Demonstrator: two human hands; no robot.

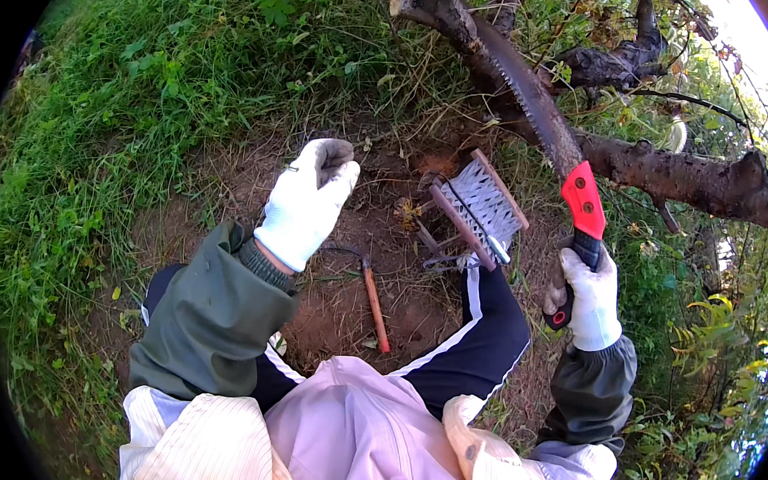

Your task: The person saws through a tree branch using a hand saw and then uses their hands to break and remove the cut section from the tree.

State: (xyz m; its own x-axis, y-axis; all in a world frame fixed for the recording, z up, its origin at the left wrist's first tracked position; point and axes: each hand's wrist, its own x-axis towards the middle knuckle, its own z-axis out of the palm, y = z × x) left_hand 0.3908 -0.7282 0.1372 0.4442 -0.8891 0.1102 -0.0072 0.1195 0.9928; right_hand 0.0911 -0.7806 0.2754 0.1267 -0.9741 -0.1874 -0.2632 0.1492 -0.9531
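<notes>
My right hand (589,292), in a white glove, is closed round the black-and-red handle (584,202) of a curved pruning saw, its toothed blade (535,103) raised up-left across a thick branch; whether they touch I cannot tell. My left hand (308,200), also gloved, is raised left of centre with its fingers curled; what they hold, if anything, I cannot make out. Between my hands, lower down, a small folding stool (482,198) with a woven grey seat has a thin dark-and-silver item lying across it. A wooden-handled tool (375,307) with a thin dark head lies on the soil.
Thick branches (713,185) cross the upper right, with leafy growth behind them. Grass (95,127) covers the slope on the left, around a patch of bare soil (263,176). My legs (494,330) are bent either side of the wooden-handled tool, below the stool.
</notes>
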